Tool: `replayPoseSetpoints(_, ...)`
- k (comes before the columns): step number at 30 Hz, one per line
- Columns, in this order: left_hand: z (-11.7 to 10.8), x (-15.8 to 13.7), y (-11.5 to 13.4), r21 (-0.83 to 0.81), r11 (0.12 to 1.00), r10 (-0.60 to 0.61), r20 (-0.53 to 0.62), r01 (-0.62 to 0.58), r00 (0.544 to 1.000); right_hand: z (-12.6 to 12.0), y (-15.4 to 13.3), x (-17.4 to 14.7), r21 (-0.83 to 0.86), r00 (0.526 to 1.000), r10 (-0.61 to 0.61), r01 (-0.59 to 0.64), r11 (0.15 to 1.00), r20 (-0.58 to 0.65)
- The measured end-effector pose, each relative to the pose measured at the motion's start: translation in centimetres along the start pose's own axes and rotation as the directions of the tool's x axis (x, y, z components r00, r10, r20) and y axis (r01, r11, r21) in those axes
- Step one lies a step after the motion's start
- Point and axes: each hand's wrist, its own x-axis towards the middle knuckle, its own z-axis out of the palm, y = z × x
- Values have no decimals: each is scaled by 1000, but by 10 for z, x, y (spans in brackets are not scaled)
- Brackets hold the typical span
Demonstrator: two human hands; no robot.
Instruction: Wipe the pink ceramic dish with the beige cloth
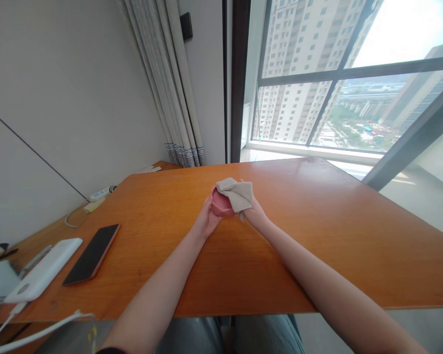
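Over the middle of the wooden table, a small pink bowl point(220, 203) is tilted with its opening toward me. My left hand point(205, 219) is closed around the bowl's left and lower side. A beige cloth point(239, 195) drapes over the bowl's right rim and partly into its mouth. My right hand point(256, 214) grips the cloth against the bowl's right side; most of its fingers are hidden behind the cloth.
On the table's point(335, 236) left part lie a dark phone point(92, 254) and a white power bank point(44, 269) with a white cable point(40, 332). A power strip point(100, 193) sits by the wall. A large window point(317, 113) stands beyond.
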Motion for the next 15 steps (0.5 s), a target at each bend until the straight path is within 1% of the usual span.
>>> replayPoseSetpoints(3, 6, -3, 1, 0, 999, 36, 41, -36, 998, 4, -5, -7, -33, 1000, -16, 15, 999, -22)
replayPoseSetpoints(5, 7, -6, 4, 42, 999, 11, 95, -15, 995, 1, -7, -8, -34, 999, -14, 12, 999, -47)
replayPoseSetpoints(6, 6, -8, 5, 69, 997, -29, 116, 21, 993, -2, -7, -7, -36, 998, -8, 6, 999, -57)
replayPoseSetpoints(8, 3, -8, 6, 118, 982, -160, 138, 145, 977, -11, -7, -3, -49, 999, 11, -14, 999, -49)
replayPoseSetpoints(9, 1, -8, 6, 136, 969, -224, 126, 206, 967, -14, -6, 0, -61, 1000, 23, -24, 998, -14)
replayPoseSetpoints(10, 0, -7, 5, 148, 958, -261, 97, 246, 960, -17, -6, 2, -75, 999, 33, -30, 997, 36)
replayPoseSetpoints(11, -1, -6, 4, 154, 955, -265, 57, 254, 963, -19, -5, 4, -87, 996, 36, -29, 996, 87)
replayPoseSetpoints(13, -2, -4, 1, 146, 970, -193, -36, 197, 980, -18, -2, 6, -110, 988, 10, 7, 994, 153)
replayPoseSetpoints(15, 1, -1, 0, 105, 990, -87, -99, 98, 991, -12, 2, 4, -134, 990, -52, 70, 989, 133)
